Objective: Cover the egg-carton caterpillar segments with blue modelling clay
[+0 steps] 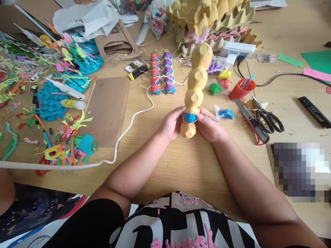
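Observation:
A yellow egg-carton strip (198,77) of several bumpy cups stands lengthwise before me, held above the table. One cup near its lower end carries a patch of blue clay (190,117). My left hand (172,123) is closed on the strip's left side by that patch. From the other side, my right hand (210,124) grips the strip, its thumb at the patch's edge. A thin bluish stick end shows beside the right fingers; whether they hold it I cannot tell. Just right of that hand lies a bag of blue clay (225,113).
Painted egg-carton figures (155,74) with pins stand behind my hands. A white cable (134,115) crosses the left side near paper scraps and cardboard (107,110). Rightward are an orange cup (242,89), a utility knife (252,120) and scissors (269,119). Egg trays (214,17) are stacked behind.

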Motion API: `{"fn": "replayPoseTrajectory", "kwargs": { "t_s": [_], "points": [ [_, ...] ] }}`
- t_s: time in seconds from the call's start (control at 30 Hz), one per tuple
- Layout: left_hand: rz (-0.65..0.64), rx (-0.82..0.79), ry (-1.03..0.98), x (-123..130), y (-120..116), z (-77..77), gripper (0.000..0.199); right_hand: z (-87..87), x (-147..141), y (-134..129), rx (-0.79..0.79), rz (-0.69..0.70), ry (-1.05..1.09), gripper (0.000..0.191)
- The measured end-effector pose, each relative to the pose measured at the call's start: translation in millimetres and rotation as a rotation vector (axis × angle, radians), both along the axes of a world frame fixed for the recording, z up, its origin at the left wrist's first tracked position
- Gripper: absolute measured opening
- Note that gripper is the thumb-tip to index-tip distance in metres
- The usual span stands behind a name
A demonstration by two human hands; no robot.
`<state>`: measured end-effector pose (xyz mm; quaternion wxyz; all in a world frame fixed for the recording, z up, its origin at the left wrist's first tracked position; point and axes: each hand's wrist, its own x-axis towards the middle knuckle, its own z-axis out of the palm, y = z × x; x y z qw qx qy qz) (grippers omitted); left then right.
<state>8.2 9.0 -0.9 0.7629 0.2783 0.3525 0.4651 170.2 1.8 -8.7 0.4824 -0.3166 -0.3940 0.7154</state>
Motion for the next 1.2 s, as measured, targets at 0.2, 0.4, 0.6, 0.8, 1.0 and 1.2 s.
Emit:
{"fn": "replayPoseTrajectory", "kwargs": {
  "t_s": [0.2,0.4,0.6,0.8,1.0,1.2],
  "points": [
    [0.032,0.002,0.023,1.1,-0.3,1.2,0.049,0.1,0.1,-1.2,-0.008,0.012,0.005,0.050],
    [0.042,-0.043,-0.029,0.9,-0.8,4.6,0.036,-1.5,0.2,-1.0,0.020,0.025,0.023,0.052],
    [0.031,-0.071,-0.074,0.4,-2.3,7.2,0.028,-4.9,0.0,-0.3,0.047,0.026,-0.005,0.051],
    [0.033,-0.046,-0.061,0.4,-1.6,4.1,0.029,-4.8,1.0,-1.1,0.039,0.026,0.007,0.050],
    [0.046,0.003,-0.030,-0.1,-1.8,0.5,0.031,-3.5,2.2,-1.6,0.034,0.046,0.019,0.048],
    [0.075,0.034,-0.028,-0.2,-1.1,-4.1,0.032,-4.1,2.8,-1.3,0.030,0.057,0.032,0.046]
  ]
}}
